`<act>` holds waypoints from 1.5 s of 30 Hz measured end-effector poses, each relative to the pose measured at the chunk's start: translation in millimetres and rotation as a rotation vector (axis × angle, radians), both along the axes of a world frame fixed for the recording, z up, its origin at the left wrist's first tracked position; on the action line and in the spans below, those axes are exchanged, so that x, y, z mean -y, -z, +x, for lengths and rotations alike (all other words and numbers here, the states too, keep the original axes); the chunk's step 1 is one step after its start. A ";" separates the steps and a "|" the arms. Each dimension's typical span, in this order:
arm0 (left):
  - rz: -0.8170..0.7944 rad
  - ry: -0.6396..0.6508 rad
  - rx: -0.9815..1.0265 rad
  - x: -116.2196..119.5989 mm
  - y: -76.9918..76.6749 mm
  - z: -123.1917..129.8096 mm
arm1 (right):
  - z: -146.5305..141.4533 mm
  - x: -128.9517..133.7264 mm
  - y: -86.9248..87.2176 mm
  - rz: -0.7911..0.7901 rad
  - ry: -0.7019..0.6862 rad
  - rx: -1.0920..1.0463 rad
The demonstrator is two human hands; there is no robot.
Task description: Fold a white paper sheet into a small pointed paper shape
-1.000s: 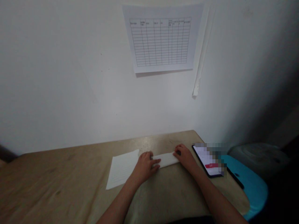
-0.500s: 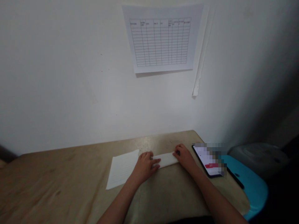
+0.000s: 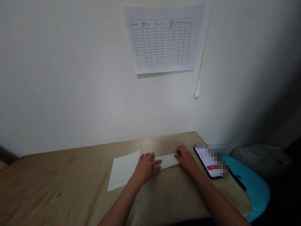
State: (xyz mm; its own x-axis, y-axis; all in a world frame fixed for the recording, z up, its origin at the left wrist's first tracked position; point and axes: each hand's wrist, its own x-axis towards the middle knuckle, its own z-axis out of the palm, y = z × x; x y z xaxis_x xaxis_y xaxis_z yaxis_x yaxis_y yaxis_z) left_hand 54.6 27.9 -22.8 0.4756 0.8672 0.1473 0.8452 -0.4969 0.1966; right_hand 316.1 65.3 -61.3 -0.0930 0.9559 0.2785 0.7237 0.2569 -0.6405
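A narrow strip of folded white paper (image 3: 167,161) lies on the table between my hands. My left hand (image 3: 147,166) holds its left end down, with the index finger and thumb reaching over the paper and the other fingers bent at the far edge. At the right end, my right hand (image 3: 184,157) is closed on the paper, with thumb and fingertips pinched at the far corner. Left of my left hand lies a lined sheet of paper (image 3: 123,171), partly hidden behind the wrist and forearm.
A phone (image 3: 210,164) with a lit screen lies to the right of my right hand. Beyond the right edge of the brown-covered table (image 3: 70,185) is a blue stool (image 3: 256,188) with a dark strip near it. A printed table sheet (image 3: 164,44) hangs on the white wall.
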 end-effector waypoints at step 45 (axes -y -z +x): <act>-0.064 -0.151 0.081 -2.9 7.7 19.5 | -10.2 21.1 -21.8 -0.036 -0.135 0.166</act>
State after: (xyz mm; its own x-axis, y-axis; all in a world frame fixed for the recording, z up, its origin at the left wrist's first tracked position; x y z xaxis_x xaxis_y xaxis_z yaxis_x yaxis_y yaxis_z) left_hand 74.1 30.8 -30.6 0.3278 0.9369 0.1217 0.8894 -0.3495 0.2947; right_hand 305.9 44.3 -39.5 -0.2629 0.9407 0.2145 0.7805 0.3380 -0.5259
